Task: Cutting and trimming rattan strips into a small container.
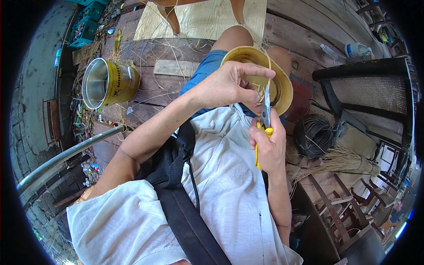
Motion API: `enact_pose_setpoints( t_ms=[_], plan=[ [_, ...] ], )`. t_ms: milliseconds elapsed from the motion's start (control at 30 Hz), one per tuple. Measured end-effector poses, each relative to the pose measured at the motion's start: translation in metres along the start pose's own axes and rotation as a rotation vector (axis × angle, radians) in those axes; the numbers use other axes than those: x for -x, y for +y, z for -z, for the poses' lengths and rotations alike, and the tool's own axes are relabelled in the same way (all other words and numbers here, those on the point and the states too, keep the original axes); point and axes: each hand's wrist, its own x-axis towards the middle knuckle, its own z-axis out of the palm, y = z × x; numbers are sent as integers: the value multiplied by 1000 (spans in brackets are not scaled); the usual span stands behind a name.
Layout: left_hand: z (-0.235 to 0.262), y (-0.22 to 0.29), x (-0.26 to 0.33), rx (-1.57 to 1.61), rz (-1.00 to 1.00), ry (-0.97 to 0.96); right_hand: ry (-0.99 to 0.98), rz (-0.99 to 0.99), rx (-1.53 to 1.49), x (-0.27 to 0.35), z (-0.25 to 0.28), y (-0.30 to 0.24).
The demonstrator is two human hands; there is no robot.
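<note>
My left hand (227, 84) pinches a thin pale cane strand (268, 75) in front of a round yellow bowl-shaped frame (285, 88) that rests on my lap. My right hand (267, 143) grips yellow-handled scissors (265, 115), whose blades point up and meet the strand just below my left fingers. The bowl's hollow faces me, and my left hand hides part of its rim.
An open yellow metal tin (108, 81) lies on its side on the plank floor at left. A coil of dark wire (312, 134) and a bundle of pale cane (340, 160) lie at right, below a black cane-backed chair (369, 90). A metal rail (66, 157) crosses lower left.
</note>
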Motion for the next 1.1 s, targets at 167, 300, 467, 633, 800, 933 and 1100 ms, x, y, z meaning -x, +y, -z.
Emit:
enact_pose_setpoints(
  t_ms=[167, 300, 467, 633, 800, 933, 1100],
  plan=[
    [5, -10, -5, -242, -173, 30, 46, -6, 12, 5, 13, 7],
    [5, -1, -4, -220, -55, 117, 40, -40, -60, 7, 15, 2],
    [4, 6, 0, -115, 4, 118, -15, -3, 110, 2, 10, -1],
    [3, 9, 3, -2, 24, 87, -64, 71, 249, -4, 7, -5],
    [5, 10, 4, 4, 42, 9, -41, 93, 336, -6, 6, -7],
    [5, 7, 3, -5, 57, 21, -30, 102, 391, -7, 6, -7],
    [0, 4, 2, 0, -25, 2, -5, 3, 80, -4, 3, -3]
  ],
)
